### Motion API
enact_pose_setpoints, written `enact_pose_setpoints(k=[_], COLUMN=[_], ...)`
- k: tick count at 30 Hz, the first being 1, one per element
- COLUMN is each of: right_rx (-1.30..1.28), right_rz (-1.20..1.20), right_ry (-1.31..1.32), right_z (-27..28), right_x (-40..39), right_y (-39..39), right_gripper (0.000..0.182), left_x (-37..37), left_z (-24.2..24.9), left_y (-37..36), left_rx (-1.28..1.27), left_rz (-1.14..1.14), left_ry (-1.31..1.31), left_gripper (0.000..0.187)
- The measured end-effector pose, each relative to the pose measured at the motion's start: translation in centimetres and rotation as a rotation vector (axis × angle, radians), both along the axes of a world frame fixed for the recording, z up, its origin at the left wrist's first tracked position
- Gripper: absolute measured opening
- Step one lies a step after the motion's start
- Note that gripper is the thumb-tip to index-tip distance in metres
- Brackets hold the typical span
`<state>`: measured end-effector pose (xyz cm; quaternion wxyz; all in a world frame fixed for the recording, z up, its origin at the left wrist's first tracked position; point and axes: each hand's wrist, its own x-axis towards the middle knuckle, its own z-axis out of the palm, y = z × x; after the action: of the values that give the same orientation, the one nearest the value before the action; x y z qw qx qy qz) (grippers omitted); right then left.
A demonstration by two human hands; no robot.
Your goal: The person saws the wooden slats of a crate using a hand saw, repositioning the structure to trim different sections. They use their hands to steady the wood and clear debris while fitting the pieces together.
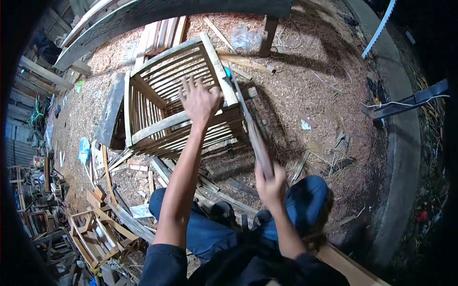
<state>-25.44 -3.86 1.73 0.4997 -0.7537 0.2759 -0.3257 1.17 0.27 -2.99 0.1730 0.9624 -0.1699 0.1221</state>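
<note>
A slatted wooden chair frame (217, 64) lies tipped in front of me, its bars and curved rails facing up. My left hand (200, 99) is over the near part of the frame with its fingers spread, overlapping the curved rail. At the right of the frame my right hand (271, 187) is closed round the lower end of a long, narrow wooden-handled tool (258, 143). The tool slants up and left along the frame's right side, and its thin upper end is too narrow in this view to name. A small cyan spot (227, 73) shows beside that end.
A thick dark wood block (110, 112) stands against the frame's left side. Across the top runs a long heavy beam (157, 24). Wood shavings (305, 90) cover the ground, with loose strips and offcuts about. A smaller wooden frame (95, 238) lies at lower left.
</note>
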Motion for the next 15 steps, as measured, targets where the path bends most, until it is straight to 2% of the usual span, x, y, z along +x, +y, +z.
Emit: enact_pose_setpoints(k=[2, 3, 4, 6, 8, 9, 10, 12, 13, 14, 15], right_rx=[-0.078, 0.056, -0.025, -0.094, 0.0, 0.048, 0.045, -0.143, -0.064, -0.224, 0.057], right_rz=[-0.081, 0.074, 0.065, 0.047, 0.007, -0.006, -0.002, 0.013, -0.039, -0.125, 0.119], right_ry=[0.13, 0.166, 0.105, 0.066, 0.048, 0.033, 0.021, 0.088, 0.08, -0.022, 0.134], right_z=[-2.4, -1.6, -1.4, -1.8, -2.5, -2.0, -2.3, -2.8, -2.7, -4.2, 0.0], right_x=[7.2, 9.4, 9.2, 5.3, -1.9, -3.0, -1.5, 2.2, 5.9, 9.4, 9.8], right_y=[-2.1, -2.9, -2.8, -1.1, 1.0, 1.4, 0.6, -0.8, -1.8, -2.8, -3.5], right_gripper=[0.03, 0.032, 0.031, 0.03, 0.027, 0.026, 0.026, 0.028, 0.029, 0.033, 0.031], left_x=[0.8, 1.0, 1.1, 0.8, 0.9, 0.5, 1.2, -0.1, 0.6, 0.5, 0.6], left_z=[-0.8, -0.3, 0.0, 0.1, 0.0, -0.2, -0.5, -0.1, -1.0, -0.4, 0.5], left_y=[0.3, 0.6, 0.4, 0.5, 0.3, 0.3, 0.0, 0.0, 0.4, 0.6, 0.6], left_rx=[0.051, 0.07, 0.001, -0.059, -0.033, -0.059, -0.042, -0.06, -0.014, -0.023, -0.037], left_rz=[-0.062, -0.004, 0.009, 0.012, -0.012, 0.016, -0.001, -0.049, -0.093, -0.073, -0.049], left_ry=[-0.102, -0.11, -0.079, -0.025, -0.053, -0.044, -0.079, -0.064, -0.122, -0.111, -0.11], left_gripper=[0.056, 0.058, 0.058, 0.058, 0.06, 0.06, 0.06, 0.061, 0.061, 0.061, 0.061])
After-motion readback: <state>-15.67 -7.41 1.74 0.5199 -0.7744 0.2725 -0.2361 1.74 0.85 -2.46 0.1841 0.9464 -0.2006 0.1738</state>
